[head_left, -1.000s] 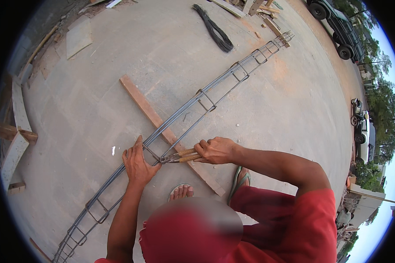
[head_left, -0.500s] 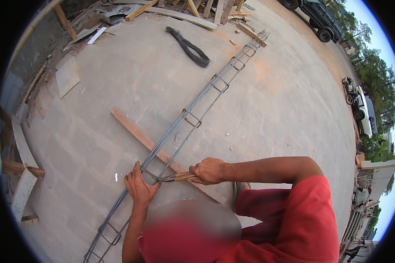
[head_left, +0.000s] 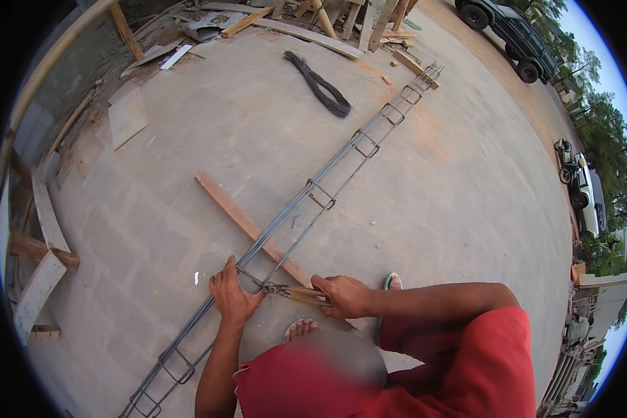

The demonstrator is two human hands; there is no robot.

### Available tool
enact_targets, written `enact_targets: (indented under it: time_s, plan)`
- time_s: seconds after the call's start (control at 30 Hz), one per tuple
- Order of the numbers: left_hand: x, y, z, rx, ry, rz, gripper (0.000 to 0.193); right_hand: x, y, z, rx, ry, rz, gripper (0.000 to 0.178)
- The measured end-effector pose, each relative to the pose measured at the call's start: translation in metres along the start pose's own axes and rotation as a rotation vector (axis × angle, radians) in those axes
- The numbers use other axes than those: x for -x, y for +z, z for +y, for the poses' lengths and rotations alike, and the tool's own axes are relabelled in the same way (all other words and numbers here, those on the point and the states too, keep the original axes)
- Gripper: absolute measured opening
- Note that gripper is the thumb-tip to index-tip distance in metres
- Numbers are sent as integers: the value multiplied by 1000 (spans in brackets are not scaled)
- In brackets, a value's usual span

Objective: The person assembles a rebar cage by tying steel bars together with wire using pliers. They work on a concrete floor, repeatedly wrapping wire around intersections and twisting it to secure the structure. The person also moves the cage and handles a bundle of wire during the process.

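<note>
A long steel rebar cage (head_left: 306, 202) lies slantwise on the concrete floor, from the lower left to the far right, resting across a wooden plank (head_left: 240, 219). My left hand (head_left: 233, 296) grips a square stirrup of the cage where it meets the long bars. My right hand (head_left: 343, 296) holds the handles of pincers (head_left: 292, 291), whose jaws sit at that same stirrup joint, right beside my left fingers. My bare foot (head_left: 301, 327) shows just below the tool.
A bundle of black wire (head_left: 322, 85) lies on the floor farther off. Planks and scrap wood (head_left: 313, 31) pile along the far edge, and more boards (head_left: 42, 279) lie at the left. Parked vehicles (head_left: 512, 31) stand at the upper right.
The view has tilted so the cage and plank sit lower and more of the far floor shows. Both hands stay at the same stirrup joint, with the pincers still at it.
</note>
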State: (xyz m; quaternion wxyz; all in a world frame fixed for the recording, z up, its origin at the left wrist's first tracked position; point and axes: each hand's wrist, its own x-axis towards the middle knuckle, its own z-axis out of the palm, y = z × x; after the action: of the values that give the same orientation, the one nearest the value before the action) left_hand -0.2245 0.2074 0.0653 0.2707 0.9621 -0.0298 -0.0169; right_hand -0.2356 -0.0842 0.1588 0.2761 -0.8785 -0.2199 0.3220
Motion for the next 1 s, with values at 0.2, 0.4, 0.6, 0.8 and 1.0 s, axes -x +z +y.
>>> enact_targets:
  time_s: [0.2,0.4,0.6,0.8,1.0]
  plan:
    - [-1,0,3,-8,15,4,110,10,6,5,749,-269,229,41]
    - [0,3,1,0,16,-1,111,5,13,2,432,-49,-5,36]
    - [-3,3,3,-13,-10,-50,116,-8,4,33,-1143,560,-614,59]
    - [-3,-4,5,-103,-79,-137,122,-15,2,27,-413,238,-464,47]
    - [-3,-6,7,-92,-81,-192,130,14,-49,42,-17,89,-418,43]
